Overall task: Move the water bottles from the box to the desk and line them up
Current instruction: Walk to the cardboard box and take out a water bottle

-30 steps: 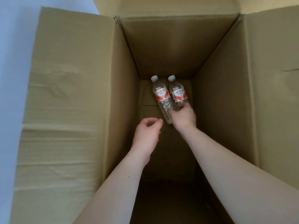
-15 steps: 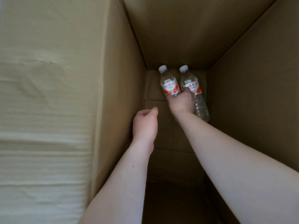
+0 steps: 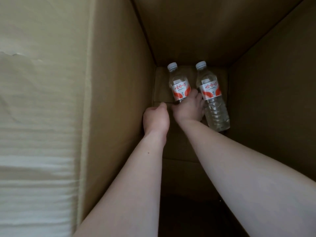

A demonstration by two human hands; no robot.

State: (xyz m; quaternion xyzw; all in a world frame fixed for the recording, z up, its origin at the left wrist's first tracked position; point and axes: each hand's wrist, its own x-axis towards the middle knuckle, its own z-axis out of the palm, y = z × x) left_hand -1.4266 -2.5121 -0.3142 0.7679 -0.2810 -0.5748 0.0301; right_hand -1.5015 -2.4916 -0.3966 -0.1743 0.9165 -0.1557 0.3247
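Two clear water bottles with white caps and red-and-white labels lie side by side on the bottom of a deep cardboard box [image 3: 273, 82], caps pointing away from me. My right hand [image 3: 189, 108] is wrapped around the lower part of the left bottle [image 3: 178, 82], hiding its base. The right bottle [image 3: 212, 100] lies just right of that hand, touching its fingers. My left hand [image 3: 155, 119] hovers just left of the right hand, fingers curled loosely, nothing visibly in it.
The box walls rise steeply on the left, far and right sides. The box's pale outer flap [image 3: 37, 117] fills the left of the view. The near part of the box floor [image 3: 188, 211] is dark.
The view has pushed deeper into the box. My right hand shifted from the right bottle's base to grip the left bottle. My left hand moved forward beside it.
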